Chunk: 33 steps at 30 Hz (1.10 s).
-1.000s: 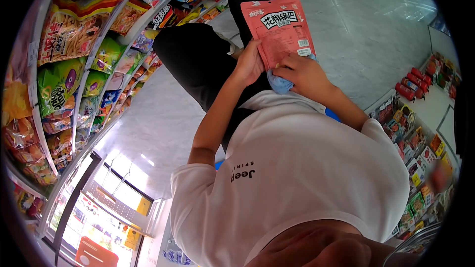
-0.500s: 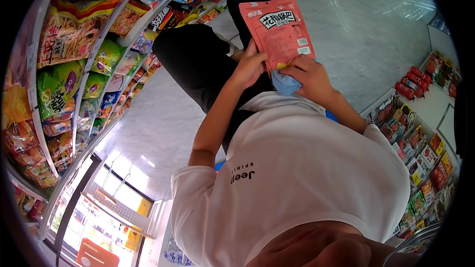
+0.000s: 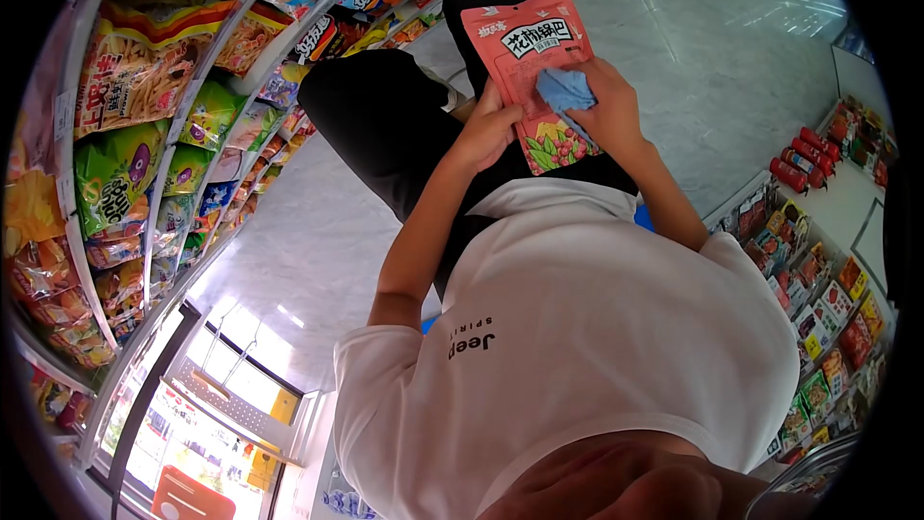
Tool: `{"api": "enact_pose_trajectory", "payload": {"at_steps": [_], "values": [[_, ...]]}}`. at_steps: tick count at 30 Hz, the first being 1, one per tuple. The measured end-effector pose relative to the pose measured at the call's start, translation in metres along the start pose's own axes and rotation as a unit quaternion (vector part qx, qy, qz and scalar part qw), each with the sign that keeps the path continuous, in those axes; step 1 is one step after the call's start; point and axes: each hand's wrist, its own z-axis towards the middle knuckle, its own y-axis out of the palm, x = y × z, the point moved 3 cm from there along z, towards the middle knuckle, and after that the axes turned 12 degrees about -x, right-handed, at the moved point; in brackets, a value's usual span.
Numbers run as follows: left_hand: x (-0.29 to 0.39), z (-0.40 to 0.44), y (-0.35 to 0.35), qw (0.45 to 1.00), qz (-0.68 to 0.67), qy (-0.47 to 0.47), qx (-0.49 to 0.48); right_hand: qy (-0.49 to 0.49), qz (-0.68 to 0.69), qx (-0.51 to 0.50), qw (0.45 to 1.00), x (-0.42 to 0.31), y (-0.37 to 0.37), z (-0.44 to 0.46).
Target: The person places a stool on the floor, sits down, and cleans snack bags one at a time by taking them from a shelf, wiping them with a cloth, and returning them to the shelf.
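Observation:
A pink-red snack pouch [image 3: 520, 67] with large Chinese lettering and printed green leaves and berries is held over my lap, tilted. My left hand [image 3: 489, 135] grips its left edge, with the thumb on the front. My right hand [image 3: 613, 106] is closed on a crumpled blue cloth [image 3: 566, 90], which lies against the middle of the pouch's front. Part of the right edge is hidden behind that hand.
Shelves of bagged snacks [image 3: 144, 67] rise close on my left. To the right stand a rack of small packets [image 3: 828, 327] and several red cylinders [image 3: 804, 162]. Grey floor [image 3: 693, 48] stretches ahead; an orange chair back [image 3: 192, 496] is at lower left.
My right hand has moved the blue cloth up from the pouch's lower end to its middle, uncovering the printed leaves and berries. My left hand keeps its grip.

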Motion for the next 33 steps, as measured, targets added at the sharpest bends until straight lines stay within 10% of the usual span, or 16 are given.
{"api": "enact_pose_trajectory", "payload": {"at_steps": [11,33], "values": [[0.007,-0.003,0.005,1.0,-0.011,-0.021,0.015,0.082,-0.012,0.127,0.988,0.056,0.021,0.057],[0.002,-0.004,-0.004,0.999,-0.045,-0.013,0.022,0.223,0.04,0.011,0.974,0.044,0.007,-0.063]]}}
